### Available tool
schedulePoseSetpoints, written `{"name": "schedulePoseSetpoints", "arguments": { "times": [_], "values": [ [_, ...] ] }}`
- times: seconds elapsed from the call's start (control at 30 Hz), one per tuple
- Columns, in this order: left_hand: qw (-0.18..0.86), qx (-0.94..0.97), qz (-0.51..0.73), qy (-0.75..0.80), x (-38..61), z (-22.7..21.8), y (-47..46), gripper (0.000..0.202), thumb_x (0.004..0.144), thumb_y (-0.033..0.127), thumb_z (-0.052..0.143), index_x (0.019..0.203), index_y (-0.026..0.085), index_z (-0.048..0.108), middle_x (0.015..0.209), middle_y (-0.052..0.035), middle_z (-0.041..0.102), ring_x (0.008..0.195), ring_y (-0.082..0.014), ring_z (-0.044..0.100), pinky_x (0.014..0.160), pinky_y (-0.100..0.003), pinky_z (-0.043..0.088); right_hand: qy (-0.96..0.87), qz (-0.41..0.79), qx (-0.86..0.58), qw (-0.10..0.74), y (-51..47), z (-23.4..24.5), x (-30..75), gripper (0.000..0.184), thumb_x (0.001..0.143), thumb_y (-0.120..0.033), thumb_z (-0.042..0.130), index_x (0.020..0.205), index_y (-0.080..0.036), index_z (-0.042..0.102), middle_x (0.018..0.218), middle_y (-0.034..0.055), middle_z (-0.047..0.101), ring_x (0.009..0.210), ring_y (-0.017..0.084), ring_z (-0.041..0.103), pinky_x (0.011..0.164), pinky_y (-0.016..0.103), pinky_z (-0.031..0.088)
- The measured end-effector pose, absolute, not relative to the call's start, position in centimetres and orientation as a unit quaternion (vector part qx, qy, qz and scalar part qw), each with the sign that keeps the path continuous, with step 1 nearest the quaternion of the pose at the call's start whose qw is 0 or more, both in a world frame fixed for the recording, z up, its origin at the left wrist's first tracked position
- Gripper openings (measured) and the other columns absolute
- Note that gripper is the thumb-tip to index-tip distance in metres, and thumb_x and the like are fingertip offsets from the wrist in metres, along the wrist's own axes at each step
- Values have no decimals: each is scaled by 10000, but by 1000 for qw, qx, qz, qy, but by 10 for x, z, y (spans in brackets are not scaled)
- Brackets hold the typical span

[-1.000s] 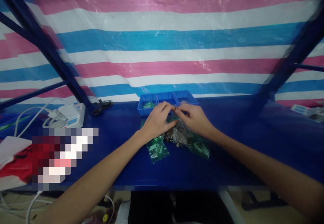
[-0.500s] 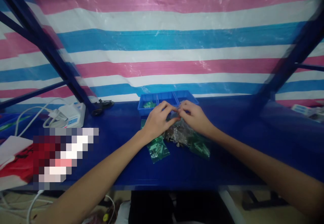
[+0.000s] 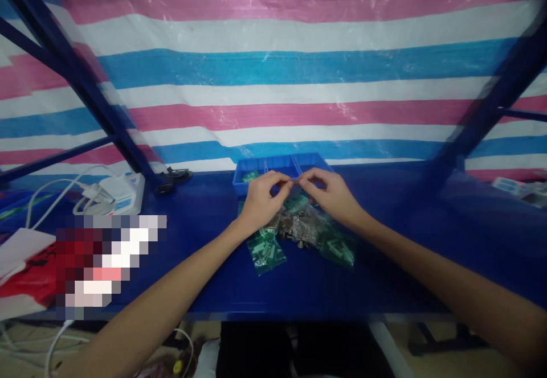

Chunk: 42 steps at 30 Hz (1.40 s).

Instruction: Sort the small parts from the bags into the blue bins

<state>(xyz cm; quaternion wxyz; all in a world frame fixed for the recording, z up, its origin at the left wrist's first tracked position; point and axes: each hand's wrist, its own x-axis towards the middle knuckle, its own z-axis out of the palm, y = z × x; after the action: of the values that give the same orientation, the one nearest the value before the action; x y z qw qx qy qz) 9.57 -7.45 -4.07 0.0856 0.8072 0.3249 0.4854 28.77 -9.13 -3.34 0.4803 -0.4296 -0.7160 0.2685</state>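
My left hand (image 3: pixel 265 198) and my right hand (image 3: pixel 327 193) are close together, thumbs pressed to forefingers. They pinch the top edge of a small see-through plastic bag (image 3: pixel 296 200), whose lower part hangs greenish between them. Below lies a clear bag (image 3: pixel 304 224) full of small brownish metal parts. A green bag with pale strip-like pieces (image 3: pixel 267 254) rests in front of my left hand, and another green bag (image 3: pixel 338 250) is under my right wrist. Just behind my fingers stands a blue divided tray (image 3: pixel 244 183), a green packet (image 3: pixel 251 176) in its left compartment.
A white power strip (image 3: pixel 133 196) with plugs and cables sits at the left, near a black cable (image 3: pixel 179 174). Red and white packaging (image 3: pixel 32 272) lies at the front left. Blue frame posts (image 3: pixel 92 93) rise on both sides before a striped sheet (image 3: pixel 273 65).
My two hands have drawn slightly apart at the fingertips, the left shifting a little left. More of the bags beneath them shows now.
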Motion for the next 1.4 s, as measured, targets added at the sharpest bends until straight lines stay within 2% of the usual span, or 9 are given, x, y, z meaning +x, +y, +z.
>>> {"name": "schedulePoseSetpoints", "arguments": {
  "times": [0.23,0.4,0.63,0.73,0.8,0.9,1.03,1.2,1.4],
  "values": [
    [199,773,480,365,95,-41,-68,104,890,214,619,848,179,707,820,-27,697,730,-135,616,622,-270,452,-713,318,-385,492,-92,-37,285,209,857,-311,663,1024,-208,590,860,40,674,785,192,660,678,347,534],
    [272,778,441,354,94,-42,-62,189,951,324,573,889,184,684,823,-46,691,743,-155,615,635,-295,465,-720,289,-388,497,-97,-30,284,91,859,-280,644,914,-208,631,829,29,675,750,175,661,665,333,530],
    [67,829,442,336,92,-42,-70,127,919,253,628,1011,196,562,917,-25,608,856,-166,597,776,-321,495,-678,308,-411,525,-90,-32,291,115,853,-255,640,906,-200,726,772,39,719,666,177,676,658,361,560],
    [-15,872,380,309,90,-41,-73,321,903,357,683,1155,199,565,1062,-65,581,1010,-222,590,881,-380,508,-635,356,-414,547,-88,-32,291,115,819,-260,679,894,-195,738,773,39,724,641,175,677,675,373,575],
    [-54,881,354,308,89,-42,-73,451,895,415,696,1256,195,540,1116,-88,559,1054,-250,580,892,-402,514,-601,402,-411,555,-89,-31,290,128,794,-264,704,897,-194,737,799,47,736,677,184,691,701,377,582],
    [-95,880,344,314,87,-43,-71,343,985,385,571,1254,172,563,1110,-103,557,1022,-239,579,866,-387,514,-581,459,-394,544,-91,-29,287,172,777,-263,719,936,-198,732,885,72,761,830,215,722,780,385,583],
    [-115,877,338,322,87,-42,-72,296,1058,318,400,1077,164,652,1019,-87,602,940,-216,574,856,-382,489,-617,432,-405,518,-91,-30,288,188,767,-284,733,936,-202,720,888,70,751,856,219,706,757,382,565],
    [-88,871,353,330,90,-42,-76,361,1057,356,408,910,177,684,952,-76,609,900,-204,574,809,-360,484,-678,353,-428,482,-87,-35,290,175,815,-372,702,857,-202,709,815,47,686,745,179,622,571,307,499],
    [-45,828,396,393,84,-32,-71,180,996,258,500,1049,182,655,975,-53,645,924,-194,623,832,-341,494,-587,430,-447,520,-75,-35,300,206,783,-341,766,827,-171,658,727,51,685,649,156,644,527,275,478]
  ]
}}
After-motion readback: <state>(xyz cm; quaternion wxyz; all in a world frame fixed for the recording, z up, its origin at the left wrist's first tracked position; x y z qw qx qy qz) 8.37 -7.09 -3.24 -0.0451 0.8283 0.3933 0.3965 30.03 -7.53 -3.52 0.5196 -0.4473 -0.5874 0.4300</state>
